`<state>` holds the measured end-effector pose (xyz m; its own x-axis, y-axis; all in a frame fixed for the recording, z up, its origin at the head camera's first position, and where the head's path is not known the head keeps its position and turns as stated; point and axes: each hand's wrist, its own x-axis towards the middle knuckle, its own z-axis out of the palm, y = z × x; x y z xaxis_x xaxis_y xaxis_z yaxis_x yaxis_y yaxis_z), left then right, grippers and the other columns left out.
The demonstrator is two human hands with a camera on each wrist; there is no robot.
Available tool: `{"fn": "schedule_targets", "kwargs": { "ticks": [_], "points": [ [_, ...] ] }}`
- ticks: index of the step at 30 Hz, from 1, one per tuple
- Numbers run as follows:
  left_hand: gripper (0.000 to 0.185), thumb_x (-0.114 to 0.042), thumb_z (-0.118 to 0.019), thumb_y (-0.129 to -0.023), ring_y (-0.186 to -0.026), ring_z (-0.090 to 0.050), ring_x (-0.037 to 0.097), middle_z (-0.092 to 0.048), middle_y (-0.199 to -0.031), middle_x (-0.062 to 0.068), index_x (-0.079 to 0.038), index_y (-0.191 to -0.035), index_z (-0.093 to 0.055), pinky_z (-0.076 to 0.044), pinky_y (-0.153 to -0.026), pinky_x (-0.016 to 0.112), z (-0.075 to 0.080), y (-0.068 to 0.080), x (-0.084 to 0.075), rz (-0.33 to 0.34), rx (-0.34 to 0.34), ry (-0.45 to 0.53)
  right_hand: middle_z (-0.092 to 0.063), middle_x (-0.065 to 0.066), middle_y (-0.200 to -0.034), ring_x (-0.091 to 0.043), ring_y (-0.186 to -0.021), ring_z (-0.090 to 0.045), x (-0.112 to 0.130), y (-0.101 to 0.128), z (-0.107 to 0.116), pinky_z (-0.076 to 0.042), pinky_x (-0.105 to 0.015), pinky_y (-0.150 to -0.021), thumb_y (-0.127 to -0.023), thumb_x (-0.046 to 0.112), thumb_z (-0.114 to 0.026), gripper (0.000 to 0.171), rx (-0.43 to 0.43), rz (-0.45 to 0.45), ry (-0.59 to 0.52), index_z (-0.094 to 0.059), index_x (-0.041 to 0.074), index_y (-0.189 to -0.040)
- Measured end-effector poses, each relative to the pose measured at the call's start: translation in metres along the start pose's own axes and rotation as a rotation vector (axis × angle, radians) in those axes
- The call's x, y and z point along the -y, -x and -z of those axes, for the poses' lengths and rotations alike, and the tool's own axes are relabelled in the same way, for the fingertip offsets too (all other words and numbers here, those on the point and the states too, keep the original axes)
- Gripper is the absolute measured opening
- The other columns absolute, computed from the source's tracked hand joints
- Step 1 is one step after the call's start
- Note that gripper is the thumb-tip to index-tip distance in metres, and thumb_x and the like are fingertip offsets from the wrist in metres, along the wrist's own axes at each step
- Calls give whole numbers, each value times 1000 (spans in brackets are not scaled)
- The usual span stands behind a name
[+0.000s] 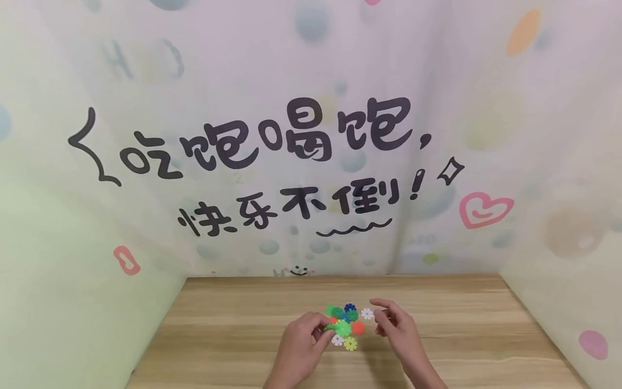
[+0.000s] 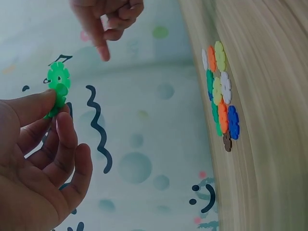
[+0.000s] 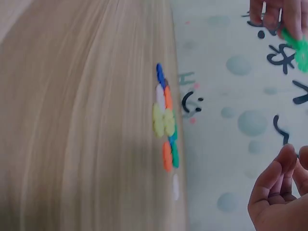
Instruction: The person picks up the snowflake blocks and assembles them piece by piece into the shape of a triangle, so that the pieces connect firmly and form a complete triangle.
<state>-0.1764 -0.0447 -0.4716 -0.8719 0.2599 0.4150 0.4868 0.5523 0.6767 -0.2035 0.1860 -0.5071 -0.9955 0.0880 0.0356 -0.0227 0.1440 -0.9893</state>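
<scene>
Two hands over a wooden table (image 1: 233, 324), backdrop with printed lettering behind. Head view: left hand (image 1: 302, 346) pinches joined light-green snowflake discs (image 1: 342, 327) just above a small heap of coloured discs (image 1: 351, 314); right hand (image 1: 393, 324) close beside, fingers loosely curled, holding nothing.

Left wrist view: left hand (image 2: 38, 159), thumb and fingers pinching the green discs (image 2: 57, 86), lifted clear of the table; right hand (image 2: 108, 21) above, forefinger pointing down; heap (image 2: 221, 91) flat on the wood.

Right wrist view: right hand (image 3: 281, 192) empty, fingers bent; heap (image 3: 166, 125) at the table's far edge; green discs (image 3: 298, 45) held at upper right.
</scene>
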Motion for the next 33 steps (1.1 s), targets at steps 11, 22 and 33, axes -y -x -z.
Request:
{"fn": "schedule_targets", "kwargs": {
  "ticks": [11,22,33],
  "points": [
    [7,-21,-71,-84,-65,-50,-2,-55,-74,-17,-20,-88,-65,-46,-56,17,-4,-2,4,20,42,23,-59,-16,-83,-18,-60,-54,-45,-33,3,-44,-26,-51,-92,18,-60,25,-79,-20,178,-62,13,-116],
    [6,-21,-70,-84,-65,-51,-1,-54,-73,-17,-20,-88,-65,-46,-55,18,-3,-4,6,64,87,37,-58,-6,-82,-20,-64,-56,-59,-49,1,-46,-29,-54,-91,22,-62,31,-34,-45,274,-61,13,-120],
    [7,-23,-69,-85,-65,-51,0,-55,-74,-16,-20,-90,-66,-46,-56,19,0,-8,10,106,94,20,-56,1,-76,-15,-66,-49,-75,-61,0,-42,-27,-54,-77,19,-75,44,15,-6,446,-62,14,-119]
  ]
}}
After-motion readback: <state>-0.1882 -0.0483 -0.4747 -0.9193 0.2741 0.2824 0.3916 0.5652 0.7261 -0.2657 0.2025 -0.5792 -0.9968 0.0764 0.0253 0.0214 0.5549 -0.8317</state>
